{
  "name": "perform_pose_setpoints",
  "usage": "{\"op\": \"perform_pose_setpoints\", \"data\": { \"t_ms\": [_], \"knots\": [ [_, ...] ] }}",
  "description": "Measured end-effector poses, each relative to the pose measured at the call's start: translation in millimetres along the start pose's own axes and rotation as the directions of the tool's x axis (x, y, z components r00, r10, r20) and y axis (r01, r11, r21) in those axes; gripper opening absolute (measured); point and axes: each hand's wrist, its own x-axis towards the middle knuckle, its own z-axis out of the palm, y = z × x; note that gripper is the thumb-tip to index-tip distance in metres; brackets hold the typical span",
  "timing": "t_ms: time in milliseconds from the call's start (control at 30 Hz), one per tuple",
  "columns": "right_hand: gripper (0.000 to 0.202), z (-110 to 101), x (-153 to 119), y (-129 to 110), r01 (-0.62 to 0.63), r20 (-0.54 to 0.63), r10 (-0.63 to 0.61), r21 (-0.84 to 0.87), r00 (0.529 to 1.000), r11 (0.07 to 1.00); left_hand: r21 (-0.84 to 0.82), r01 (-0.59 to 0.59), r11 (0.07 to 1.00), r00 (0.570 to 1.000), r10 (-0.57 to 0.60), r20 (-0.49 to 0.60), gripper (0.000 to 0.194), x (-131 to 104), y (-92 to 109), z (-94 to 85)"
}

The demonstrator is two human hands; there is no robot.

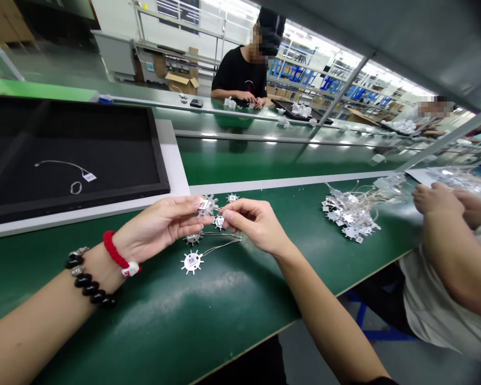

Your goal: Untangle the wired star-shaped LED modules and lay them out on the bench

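White star-shaped boards (pixel 207 206) sit pinched in our left hand (pixel 160 224) while our right hand (pixel 253 223) clamps another (pixel 219 221), wires trailing across the green bench (pixel 144 310) for slack.

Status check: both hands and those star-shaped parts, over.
Left hand pinching a star-shaped part. Right hand pinching another. Wired spare lies on green bench. Co-worker's hands apart.

Left hand (pixel 160 227): wrist is wearing a red braided cord bracelet (pixel 118 255) with a white tag, plus a glossy black bead bracelet (pixel 88 282) with silver spacers. Right hand (pixel 256 224): forearm showing bare, sleeveless.
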Motion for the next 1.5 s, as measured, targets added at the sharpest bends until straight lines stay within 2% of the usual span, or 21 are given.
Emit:
{"op": "perform_pose_setpoints", "data": {
  "t_ms": [200,367,500,600,700,767,867,967,1100,1167,1267,1400,1500],
  "knots": [
    [0.018,0,0,1,0.009,0.027,-0.009,0.007,1.0,1.0,-0.093,0.058,0.994,0.998,-0.055,0.035,0.034,3,-1,-0.4],
    [0.016,-1,0,1,0.008,0.043,-0.01,0.036,0.999,0.999,-0.167,0.066,0.984,0.995,-0.052,0.089,0.04,5,-3,-0.4],
    [0.019,1,-2,-3,0.003,0.105,-0.025,0.207,0.994,0.978,-0.273,0.042,0.961,0.989,-0.001,0.149,0.04,1,-8,-1.5],
    [0.019,7,-5,-6,-0.023,0.198,-0.051,0.358,0.979,0.934,-0.366,0.016,0.93,0.978,0.061,0.198,0.031,-4,-13,-2.4],
    [0.018,11,-9,-9,-0.025,0.25,-0.09,0.422,0.964,0.906,-0.395,0.016,0.918,0.97,0.082,0.229,0.025,-8,-18,-2.7],
    [0.017,12,-11,-12,0.018,0.224,-0.115,0.392,0.968,0.92,-0.403,0.013,0.915,0.968,0.089,0.234,0.024,-9,-19,-2.5],
    [0.015,8,-13,-15,0.138,0.101,-0.165,0.234,0.981,0.962,-0.396,0.009,0.918,0.968,0.09,0.232,0.021,-9,-20,-1.8],
    [0.019,3,-13,-16,0.235,-0.01,-0.235,0.115,0.972,0.965,-0.366,0.011,0.931,0.969,0.08,0.232,0.016,-9,-21,-0.9],
    [0.032,-1,-12,-14,0.273,-0.07,-0.264,0.256,0.962,0.927,-0.322,0.013,0.947,0.965,0.073,0.252,0.01,-7,-24,-1.9],
    [0.033,-2,-12,-15,0.217,-0.034,-0.219,0.346,0.975,0.913,-0.304,0.01,0.953,0.96,0.076,0.268,0.009,-5,-25,-3.1],
    [0.03,1,-12,-18,0.027,0.154,-0.094,0.391,0.984,0.92,-0.268,0.004,0.964,0.954,0.077,0.291,0.012,-4,-25,-2.9],
    [0.028,5,-11,-22,-0.185,0.353,0.049,0.365,0.934,0.913,-0.187,0.007,0.982,0.949,0.052,0.31,0.024,-6,-23,3.0],
    [0.032,7,-11,-21,-0.384,0.472,0.157,0.435,0.868,0.815,-0.138,0.003,0.99,0.945,0.042,0.323,0.034,-6,-23,6.8]
  ]
}}
